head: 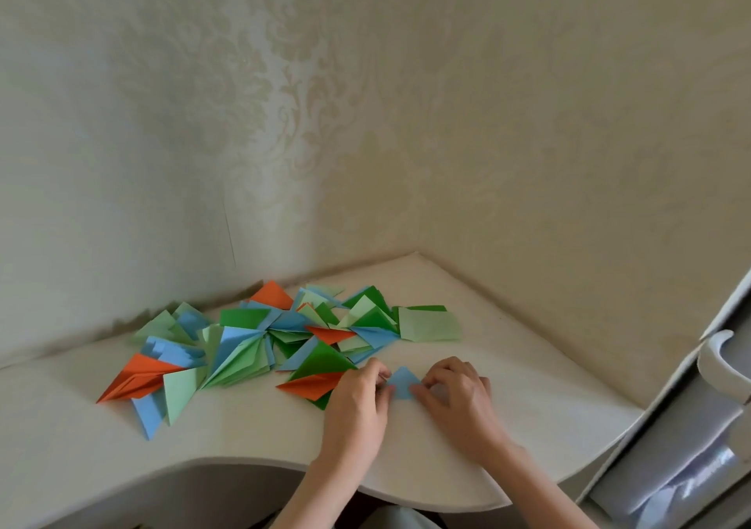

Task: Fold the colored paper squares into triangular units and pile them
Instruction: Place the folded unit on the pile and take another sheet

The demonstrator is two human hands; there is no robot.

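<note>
Folded paper triangles, orange, green and blue, lie heaped across the left and middle of the cream desk, with a pale green sheet at the heap's right end. Right of the heap, your left hand pinches the small blue triangle at its left edge. Your right hand presses curled fingertips on its right corner.

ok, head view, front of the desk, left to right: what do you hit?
orange folded unit → light green triangle → left hand → blue paper → right hand → white handle
</note>
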